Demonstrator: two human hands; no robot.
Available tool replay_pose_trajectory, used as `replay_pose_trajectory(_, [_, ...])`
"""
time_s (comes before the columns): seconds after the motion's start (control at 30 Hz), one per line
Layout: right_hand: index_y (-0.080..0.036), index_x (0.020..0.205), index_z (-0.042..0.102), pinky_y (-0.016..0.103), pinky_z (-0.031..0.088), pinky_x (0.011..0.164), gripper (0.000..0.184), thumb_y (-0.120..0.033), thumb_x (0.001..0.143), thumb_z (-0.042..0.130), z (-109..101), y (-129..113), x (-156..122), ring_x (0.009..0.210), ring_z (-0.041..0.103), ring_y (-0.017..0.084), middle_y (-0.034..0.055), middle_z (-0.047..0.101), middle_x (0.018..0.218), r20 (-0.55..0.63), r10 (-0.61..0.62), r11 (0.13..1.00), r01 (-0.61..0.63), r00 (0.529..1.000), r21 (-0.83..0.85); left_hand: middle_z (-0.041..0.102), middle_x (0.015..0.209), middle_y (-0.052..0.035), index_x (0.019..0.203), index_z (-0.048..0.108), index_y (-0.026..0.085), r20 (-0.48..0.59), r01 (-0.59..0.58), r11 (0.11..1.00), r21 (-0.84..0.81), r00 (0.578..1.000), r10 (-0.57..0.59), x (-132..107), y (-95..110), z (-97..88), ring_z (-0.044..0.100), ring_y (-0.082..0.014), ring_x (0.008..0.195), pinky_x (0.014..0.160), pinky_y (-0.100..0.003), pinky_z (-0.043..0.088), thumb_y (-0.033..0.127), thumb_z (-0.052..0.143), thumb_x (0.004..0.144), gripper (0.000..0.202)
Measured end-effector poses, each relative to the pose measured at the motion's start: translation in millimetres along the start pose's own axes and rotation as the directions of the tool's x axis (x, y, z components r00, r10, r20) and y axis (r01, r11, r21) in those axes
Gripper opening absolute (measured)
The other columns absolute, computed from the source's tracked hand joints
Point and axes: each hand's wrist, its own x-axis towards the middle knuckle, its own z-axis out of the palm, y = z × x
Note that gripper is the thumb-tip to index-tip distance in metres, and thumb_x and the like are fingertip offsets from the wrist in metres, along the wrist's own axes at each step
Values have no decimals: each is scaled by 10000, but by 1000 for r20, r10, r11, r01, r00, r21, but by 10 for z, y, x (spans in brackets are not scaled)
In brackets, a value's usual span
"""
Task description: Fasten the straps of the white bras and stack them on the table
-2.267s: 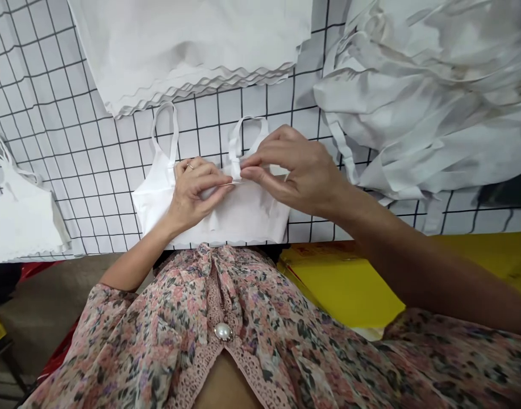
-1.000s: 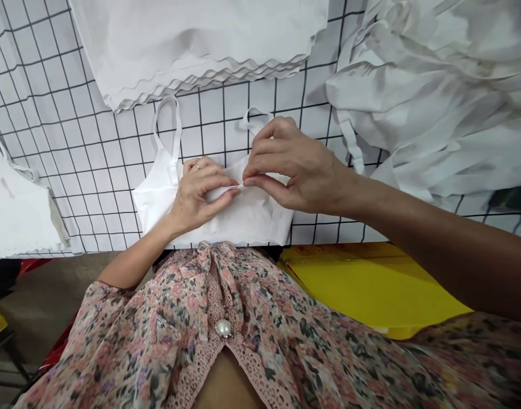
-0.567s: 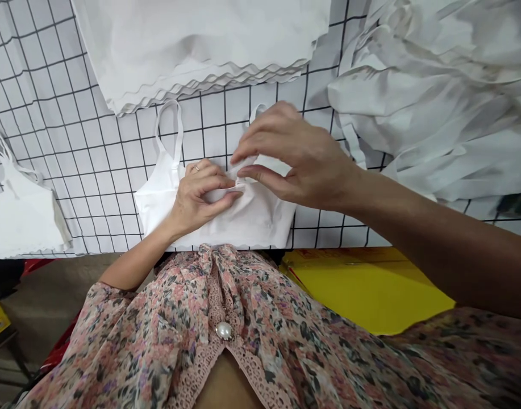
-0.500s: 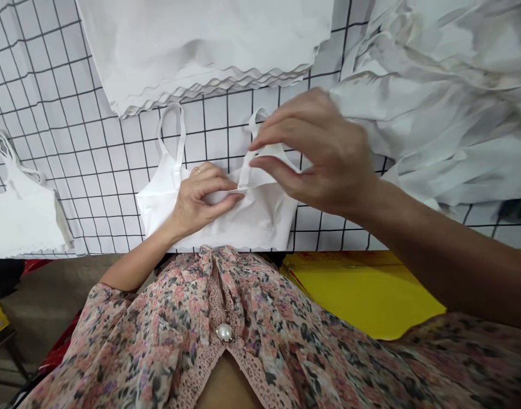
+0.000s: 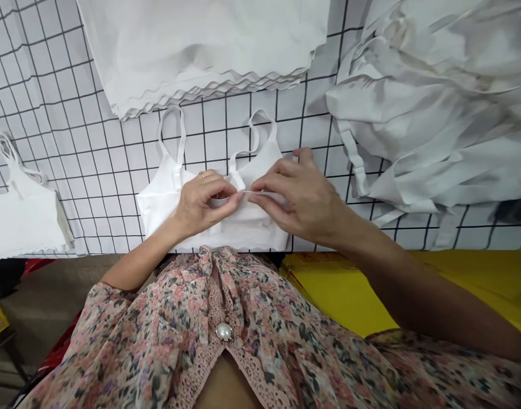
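Grid-marked board (image 5: 102, 170), white bra top (image 5: 251, 230) under left hand (image 5: 203, 204) and right hand (image 5: 296, 199)

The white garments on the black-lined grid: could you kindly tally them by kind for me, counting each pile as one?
White strappy crop tops: 2
Stack of scallop-hemmed white garments: 1
Crumpled heap of white garments: 1
Total: 4

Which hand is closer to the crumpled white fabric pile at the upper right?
Right hand: nearer, on the white bralette, just apart from the crumpled white fabric pile. Left hand: farther, beyond the right hand on the bralette.
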Motion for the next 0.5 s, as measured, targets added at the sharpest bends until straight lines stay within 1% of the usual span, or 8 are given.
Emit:
replay_pose_trajectory(0.07, [-232,1096,744,548,485,1026,362,-528,1116,538,-75,77,-109,735,634,230,21,675,768,-2,11,999,-11,1000,-33,747,776,8,915,699,226,24,-28,995,96,999,26,-24,-40,4,648,-129,694,689,-303,507,517,655,1102,348])
replay_pose_trajectory(0.13, [-228,1128,756,534,486,1011,409,-571,1114,533,-127,135,-222,703,620,225,15,661,746,7,25,997,-25,1000,-72,765,790,1,927,702,226,52,-44,979,201,998,35,-49,-99,16,659,-130,676,676,-297,502,586,648,1094,401])
replay_pose_trajectory(0.23, [-233,1064,764,529,466,1023,392,-553,1111,543,-125,154,-361,740,639,233,25,675,765,8,73,986,-71,997,-153,751,747,0,895,692,228,72,-69,944,322,996,48,-62,-201,49,648,-136,639,652,-298,478,626,639,1089,445])
replay_pose_trajectory(0.3, [-235,1015,754,527,458,1013,355,-528,1102,572,-84,145,-412,788,657,247,34,700,791,-23,103,977,-105,994,-188,734,733,1,891,683,226,69,-96,924,371,995,76,-56,-243,59,641,-143,639,646,-299,468,625,660,1078,441])
replay_pose_trajectory(0.37, [-233,966,734,516,465,972,344,-508,1100,575,-43,159,-399,848,664,269,56,740,860,-89,109,971,-125,990,-204,732,772,-13,916,687,221,60,-126,891,436,992,111,-64,-237,38,664,-172,713,691,-318,491,631,694,1055,433])
replay_pose_trajectory(0.4, [-229,948,724,510,471,950,348,-493,1106,560,-27,184,-357,883,664,281,74,756,907,-136,110,968,-137,985,-208,742,822,-29,947,698,218,47,-134,869,477,991,127,-81,-215,17,684,-196,784,740,-337,513,634,707,1044,427])
replay_pose_trajectory(0.47, [-219,955,719,515,488,935,351,-454,1119,515,-8,275,-183,957,658,308,117,770,1000,-228,128,959,-179,965,-219,766,961,-71,1041,719,216,24,-136,821,555,989,148,-153,-141,-30,714,-250,961,872,-394,546,609,706,1049,393])
replay_pose_trajectory(0.5, [-214,993,728,535,493,956,340,-434,1119,501,-1,338,-53,999,653,326,137,770,1026,-263,144,952,-206,954,-225,774,1032,-87,1096,723,219,22,-137,800,585,988,153,-207,-97,-48,721,-267,1037,936,-423,551,574,693,1066,358])
